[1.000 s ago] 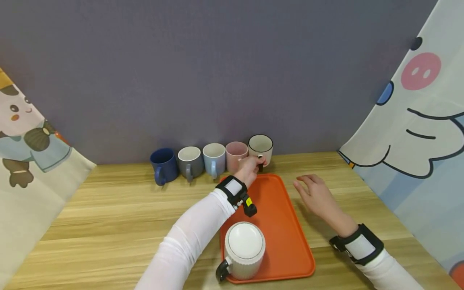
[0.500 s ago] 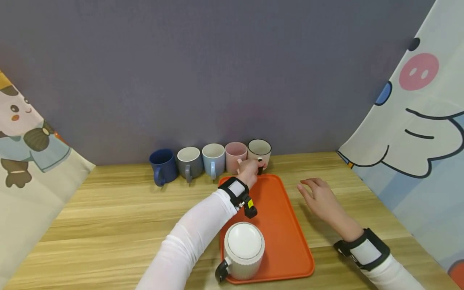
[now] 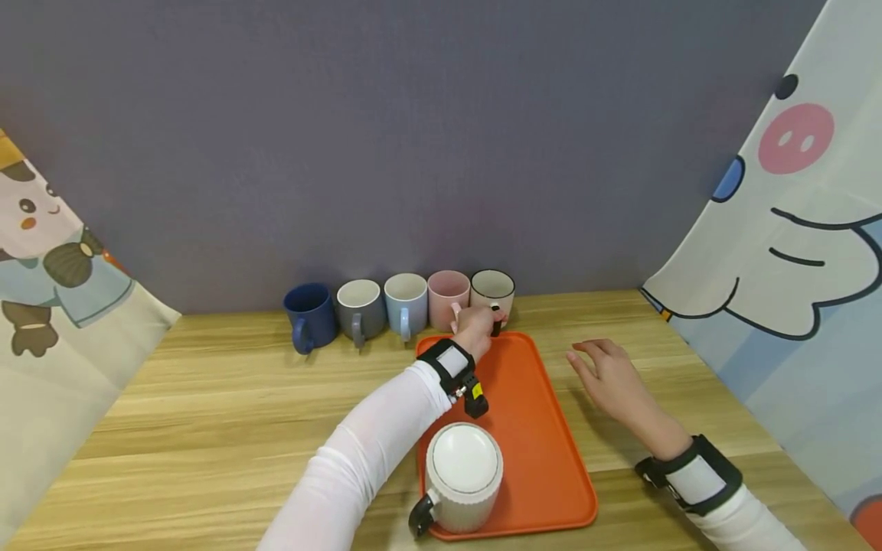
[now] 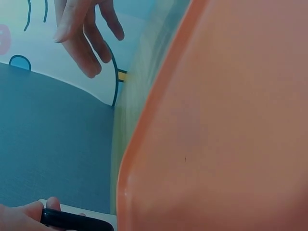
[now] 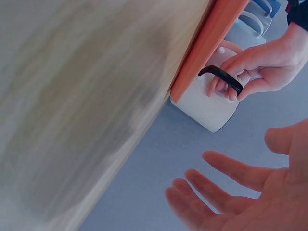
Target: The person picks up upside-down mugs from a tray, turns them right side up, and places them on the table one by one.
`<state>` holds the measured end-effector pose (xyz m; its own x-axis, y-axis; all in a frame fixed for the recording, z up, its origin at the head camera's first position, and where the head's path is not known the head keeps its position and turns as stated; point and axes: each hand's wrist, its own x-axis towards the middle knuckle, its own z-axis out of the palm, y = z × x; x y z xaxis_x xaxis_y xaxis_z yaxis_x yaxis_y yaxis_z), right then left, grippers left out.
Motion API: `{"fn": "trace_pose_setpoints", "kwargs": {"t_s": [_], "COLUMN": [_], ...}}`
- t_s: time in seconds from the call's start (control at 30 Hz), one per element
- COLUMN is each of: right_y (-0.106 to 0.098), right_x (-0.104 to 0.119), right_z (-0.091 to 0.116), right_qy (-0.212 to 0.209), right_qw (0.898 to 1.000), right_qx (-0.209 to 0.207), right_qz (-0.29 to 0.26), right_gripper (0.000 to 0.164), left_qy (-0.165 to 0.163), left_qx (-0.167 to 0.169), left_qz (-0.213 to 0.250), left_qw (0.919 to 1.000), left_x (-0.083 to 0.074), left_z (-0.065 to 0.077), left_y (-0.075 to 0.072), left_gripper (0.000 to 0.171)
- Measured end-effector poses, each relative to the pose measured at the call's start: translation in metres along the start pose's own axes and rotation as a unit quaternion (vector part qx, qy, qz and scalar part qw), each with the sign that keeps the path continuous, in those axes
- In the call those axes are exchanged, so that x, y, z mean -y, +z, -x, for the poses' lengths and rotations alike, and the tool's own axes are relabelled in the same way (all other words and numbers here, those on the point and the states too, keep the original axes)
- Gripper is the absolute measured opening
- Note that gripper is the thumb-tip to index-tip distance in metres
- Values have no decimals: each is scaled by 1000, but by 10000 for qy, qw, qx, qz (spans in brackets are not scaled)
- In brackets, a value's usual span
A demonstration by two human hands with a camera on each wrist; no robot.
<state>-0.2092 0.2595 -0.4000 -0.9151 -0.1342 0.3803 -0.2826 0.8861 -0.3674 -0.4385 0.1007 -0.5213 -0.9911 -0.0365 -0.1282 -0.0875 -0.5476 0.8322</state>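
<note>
At the right end of a row of mugs is a white mug (image 3: 492, 283) with a dark rim, upright. My left hand (image 3: 475, 329) pinches its black handle (image 5: 221, 74) between thumb and fingers, seen most plainly in the right wrist view. Beside that mug, touching or nearly so, stands a pink mug (image 3: 448, 287). My right hand (image 3: 613, 383) hovers to the right of the orange tray (image 3: 544, 474), fingers loosely bent and holding nothing. A ribbed grey-white mug (image 3: 465, 482) with a black handle sits on the tray's near left corner; its round white top looks like an upturned base.
Further left in the row stand a light blue mug (image 3: 406, 302), a grey mug (image 3: 361, 310) and a dark blue mug (image 3: 311, 314). A grey wall (image 3: 441, 138) rises behind them. Printed cloths hang at both sides of the wooden table (image 3: 241, 421).
The white mug has come down slightly and toward me, with my left hand still on its handle. My right hand has drifted a little to the right.
</note>
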Motion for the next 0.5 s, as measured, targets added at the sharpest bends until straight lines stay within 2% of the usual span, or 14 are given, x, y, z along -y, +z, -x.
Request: {"fn": "trace_pose_setpoints", "kwargs": {"t_s": [0.03, 0.1, 0.2, 0.3, 0.33, 0.37, 0.43, 0.5], "right_y": [0, -1, -1, -2, -2, -3, -3, -4], "right_x": [0, -1, -4, -5, -6, -6, -6, -6], "right_z": [0, 1, 3, 4, 4, 4, 4, 4], "right_qy": [5, 14, 6, -17, -25, -19, -29, -16], "right_qw": [10000, 10000, 10000, 9999, 9999, 9999, 9999, 10000], "right_qx": [1, 4, -48, -99, -110, -108, -93, -70], "right_qz": [-6, -30, -10, -3, 3, -10, -30, -30], "right_gripper": [41, 41, 42, 41, 41, 42, 42, 42], "left_qy": [-175, -166, -259, -285, -397, -490, -440, -307], "left_qx": [-118, -59, 10, 4, -123, -209, -237, -233], "left_qz": [-189, -370, -648, -883, -1050, -1199, -1489, -1797], "left_qw": [9996, 9992, 9976, 9957, 9936, 9914, 9876, 9830], "left_x": [-12, -26, -50, -81, -93, -104, -118, -120], "left_z": [11, 24, 50, 87, 101, 114, 132, 136], "left_y": [4, 6, 10, 18, 23, 27, 31, 31], "left_gripper": [73, 51, 34, 28, 29, 23, 21, 16]}}
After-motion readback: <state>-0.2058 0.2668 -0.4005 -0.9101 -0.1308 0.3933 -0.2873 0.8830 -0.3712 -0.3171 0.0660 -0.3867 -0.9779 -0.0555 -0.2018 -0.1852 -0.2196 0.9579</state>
